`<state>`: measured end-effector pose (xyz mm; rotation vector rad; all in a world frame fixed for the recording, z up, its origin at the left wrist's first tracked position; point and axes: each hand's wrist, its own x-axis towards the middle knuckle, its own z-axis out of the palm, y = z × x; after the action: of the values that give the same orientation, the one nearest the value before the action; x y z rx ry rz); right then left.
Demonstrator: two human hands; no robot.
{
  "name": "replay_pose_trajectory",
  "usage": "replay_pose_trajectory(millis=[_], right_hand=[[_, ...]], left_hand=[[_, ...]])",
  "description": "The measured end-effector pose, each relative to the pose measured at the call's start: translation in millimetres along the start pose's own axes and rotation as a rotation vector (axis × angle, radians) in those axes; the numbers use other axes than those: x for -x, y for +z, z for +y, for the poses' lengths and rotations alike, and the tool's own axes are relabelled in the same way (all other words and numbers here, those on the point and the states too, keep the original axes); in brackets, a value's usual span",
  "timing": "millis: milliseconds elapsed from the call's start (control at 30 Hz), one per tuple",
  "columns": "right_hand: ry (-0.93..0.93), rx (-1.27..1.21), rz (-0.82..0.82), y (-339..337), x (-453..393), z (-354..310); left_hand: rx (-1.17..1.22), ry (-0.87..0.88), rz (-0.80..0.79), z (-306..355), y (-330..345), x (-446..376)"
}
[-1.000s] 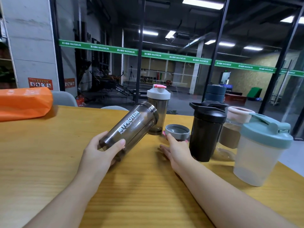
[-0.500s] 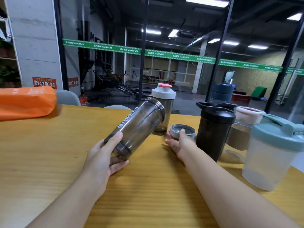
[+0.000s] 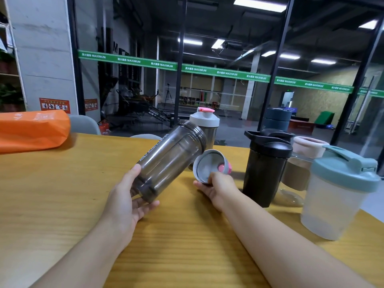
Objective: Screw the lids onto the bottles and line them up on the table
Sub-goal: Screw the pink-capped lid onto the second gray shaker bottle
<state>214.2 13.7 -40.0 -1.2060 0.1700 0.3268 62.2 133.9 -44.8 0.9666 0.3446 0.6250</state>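
Note:
My left hand (image 3: 126, 199) grips the base of a smoky transparent shaker bottle (image 3: 170, 161), tilted with its open threaded mouth pointing up and right, above the table. My right hand (image 3: 218, 187) holds a grey lid with a pink cap (image 3: 209, 166) off the table, its hollow underside facing me, just right of the bottle's mouth and apart from it. Behind stands a grey bottle with a white lid and pink cap (image 3: 204, 125). To the right stand a black lidded shaker (image 3: 266, 167), a pink-lidded jar (image 3: 301, 161) and a frosted shaker with a teal lid (image 3: 336, 194).
The wooden table (image 3: 62, 194) runs to a right edge just past the teal-lidded shaker. An orange bag (image 3: 31, 129) lies at the far left. Grey chair backs (image 3: 83, 124) stand beyond the far edge, in front of a glass wall.
My right hand has picked the grey lid up off the table and tipped it toward the bottle's mouth. My left hand has turned the bottle, so its lettering has rotated to the upper edge.

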Motion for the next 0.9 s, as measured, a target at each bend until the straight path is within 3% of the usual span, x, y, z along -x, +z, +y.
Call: replay_pose_trajectory(millis=[300, 567, 900], right_hand=[[0.071, -0.071, -0.216, -22, 35, -2], [-0.065, -0.104, -0.42, -43, 43, -2], [-0.073, -0.157, -0.566, -62, 42, -4]], left_hand=[[0.006, -0.04, 0.063, 0, -3, -1], [-0.091, -0.006, 0.034, 3, -5, 2], [-0.087, 0.029, 0.032, 3, -1, 4]])
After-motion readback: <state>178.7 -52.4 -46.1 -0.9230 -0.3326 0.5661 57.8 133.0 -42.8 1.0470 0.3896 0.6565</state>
